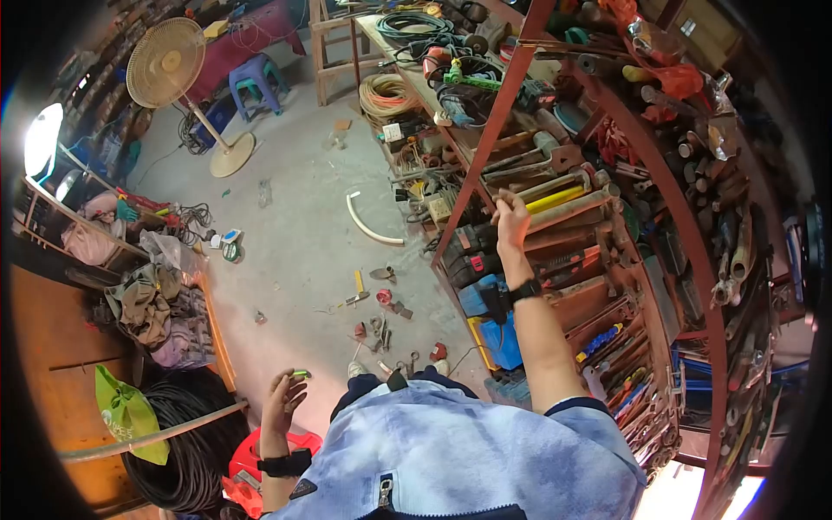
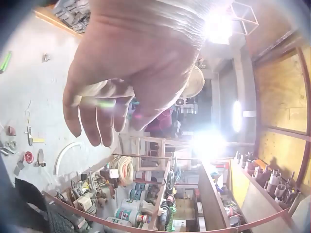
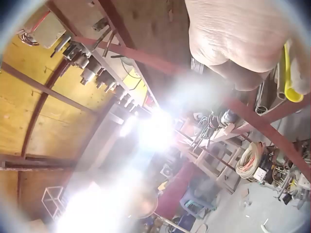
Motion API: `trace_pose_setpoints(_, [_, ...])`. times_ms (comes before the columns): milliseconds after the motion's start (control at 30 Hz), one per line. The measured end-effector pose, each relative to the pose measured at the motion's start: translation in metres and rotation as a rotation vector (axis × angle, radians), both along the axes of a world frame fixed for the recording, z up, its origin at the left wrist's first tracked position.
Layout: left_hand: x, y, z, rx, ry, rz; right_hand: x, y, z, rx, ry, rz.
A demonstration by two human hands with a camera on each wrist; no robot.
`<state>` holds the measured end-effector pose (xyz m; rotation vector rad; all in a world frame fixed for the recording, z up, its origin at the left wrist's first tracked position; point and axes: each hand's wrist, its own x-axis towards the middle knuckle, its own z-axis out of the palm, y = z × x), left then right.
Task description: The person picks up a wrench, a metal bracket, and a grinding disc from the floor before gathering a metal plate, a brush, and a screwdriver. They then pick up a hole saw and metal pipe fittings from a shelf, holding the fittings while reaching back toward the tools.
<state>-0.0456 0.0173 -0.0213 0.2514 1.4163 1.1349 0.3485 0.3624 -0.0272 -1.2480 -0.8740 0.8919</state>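
My left hand (image 1: 279, 403) is low at the left, fingers loosely bent. A small bright green, stick-like thing (image 1: 301, 373) shows at its fingertips. In the left wrist view that green thing (image 2: 99, 103) lies blurred across the bent fingers of the left hand (image 2: 124, 58). My right hand (image 1: 513, 221) reaches over the loaded tool rack, fingers curled, beside the red-brown frame post (image 1: 485, 160) and the end of a yellow tube (image 1: 555, 199). The right wrist view shows the back of the right hand (image 3: 233, 39); its fingertips are hidden, so I cannot tell whether it holds something.
The rack (image 1: 589, 299) holds many pipes and hand tools, with a blue case (image 1: 500, 342) at its near side. On the floor lie a curved white hose (image 1: 373, 224) and scattered tools. A standing fan (image 1: 169, 62) and a blue stool (image 1: 258, 82) are farther back. Black coiled cable (image 1: 199, 442) sits front left.
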Motion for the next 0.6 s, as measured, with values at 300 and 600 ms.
trace_pose_setpoints(300, [-0.039,-0.002,-0.052,0.002,0.001,0.051,0.004,-0.130,-0.041,-0.260,-0.256,0.158])
trace_pose_setpoints(600, [-0.113,-0.036,-0.141,-0.238,-0.145,0.177,0.046,-0.295,-0.118,-0.866,-1.117,0.633])
